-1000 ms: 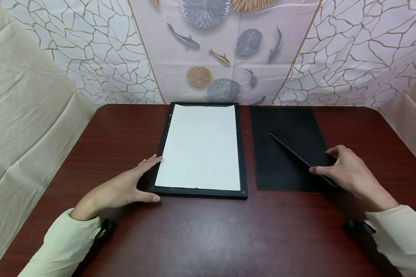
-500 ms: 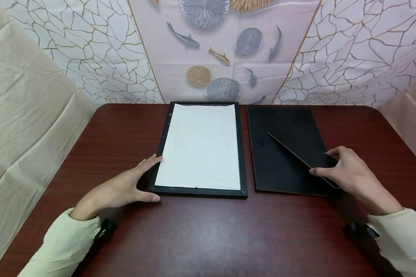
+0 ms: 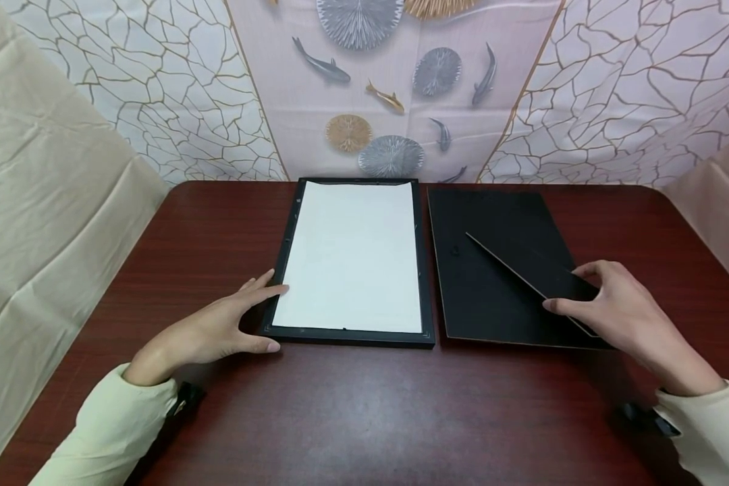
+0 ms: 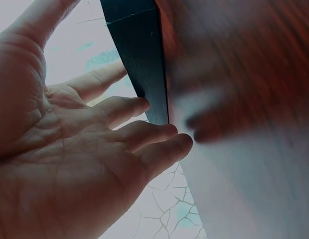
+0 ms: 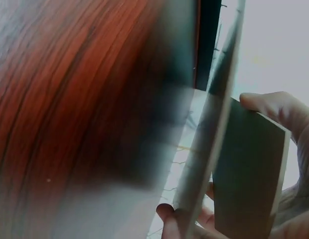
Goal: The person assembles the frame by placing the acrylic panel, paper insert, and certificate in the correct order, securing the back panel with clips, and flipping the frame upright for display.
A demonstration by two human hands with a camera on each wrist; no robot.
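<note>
A black picture frame lies on the table with a white sheet inside it. My left hand is spread at its left side, fingertips over the frame's edge and the thumb by the near corner. To the right is a black backing board with a folding easel leg angled out from it. My right hand grips that leg between thumb and fingers. In the right wrist view, fingertips also reach under the board's edge. The board stands slightly raised, its shadow below.
The dark red wooden table extends in front of the frame and to both sides. A patterned cloth hangs directly behind its far edge. Plain pale cloth drapes along the left. A narrow gap separates the frame from the board.
The backing board has lifted a little and its left edge has come closer to the frame. My right hand has shifted slightly right and nearer. My left index fingertip has slid slightly nearer.
</note>
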